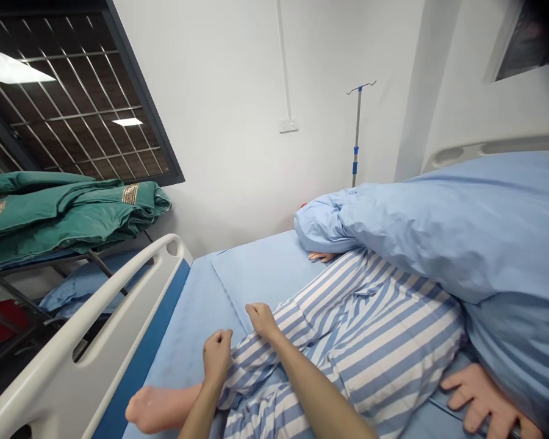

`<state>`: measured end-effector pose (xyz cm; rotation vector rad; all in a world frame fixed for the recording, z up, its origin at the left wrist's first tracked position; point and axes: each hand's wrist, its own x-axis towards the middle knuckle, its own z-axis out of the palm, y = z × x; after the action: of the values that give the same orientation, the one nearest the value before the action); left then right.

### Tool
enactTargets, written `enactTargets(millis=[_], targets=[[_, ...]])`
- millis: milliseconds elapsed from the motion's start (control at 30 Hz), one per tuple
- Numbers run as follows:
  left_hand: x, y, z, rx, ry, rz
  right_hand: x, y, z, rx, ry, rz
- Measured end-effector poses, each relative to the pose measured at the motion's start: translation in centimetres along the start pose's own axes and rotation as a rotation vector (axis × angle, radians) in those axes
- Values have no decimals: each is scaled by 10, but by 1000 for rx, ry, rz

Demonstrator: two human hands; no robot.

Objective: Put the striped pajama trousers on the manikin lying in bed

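A dummy-like figure in blue-and-white striped trousers [393, 329] lies on the bed, one smooth bare foot [158, 407] sticking out past the hem. My left hand [216, 358] is closed at the lower trouser leg, just above that foot. Farther up the same leg, my right hand [262, 321] is closed on the striped cloth, its forearm crossing over the trousers. The fingertips of both hands are tucked out of sight. The figure's own hands show at its sides, one spread hand [482, 399] at lower right and another [321, 256] under the cover's edge.
A light blue quilt [439, 225] covers the figure's upper body. The bed has a blue sheet [260, 268] and a white-and-blue end board [119, 305]. Folded green bedding [68, 210] lies on a rack at left. A drip stand [357, 134] stands by the wall.
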<state>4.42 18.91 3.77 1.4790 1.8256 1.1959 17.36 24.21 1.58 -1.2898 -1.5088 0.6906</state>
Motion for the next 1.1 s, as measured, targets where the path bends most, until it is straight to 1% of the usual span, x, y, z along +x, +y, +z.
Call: enactTargets(millis=[167, 233, 267, 333, 367, 433, 533, 633, 767, 833, 900, 967, 1000, 1100], targets=[[11, 54, 15, -119, 13, 54, 0, -3, -5, 62, 18, 5], [16, 65, 24, -106, 4, 98, 0, -4, -6, 86, 25, 10], [18, 67, 30, -70, 4, 128, 0, -3, -6, 95, 27, 14], [21, 61, 41, 22, 16, 167, -1, -2, -5, 109, 25, 13], [20, 55, 47, 58, 26, 163, -1, -1, -5, 111, 24, 12], [17, 40, 58, 119, 28, 99, -2, 1, -4, 105, 34, 23], [10, 20, 68, 195, -12, 20, -3, 3, -3, 82, 61, 46], [9, 12, 70, 170, -52, 50, -3, 1, -4, 56, 50, 37], [12, 11, 67, 134, -69, 61, -4, -2, -3, 59, 36, 39], [12, 11, 66, 139, -72, 77, -4, -1, -5, 81, 1, 46], [11, 10, 67, 163, -70, 101, -1, 0, -11, 92, -53, 41], [10, 11, 68, 210, -60, 104, 6, -3, -24, 82, -92, 27], [9, 11, 68, 241, -54, 93, 12, -6, -32, 74, -87, 19], [7, 14, 68, 302, -50, 58, 33, -19, -61, 63, -11, 6]])
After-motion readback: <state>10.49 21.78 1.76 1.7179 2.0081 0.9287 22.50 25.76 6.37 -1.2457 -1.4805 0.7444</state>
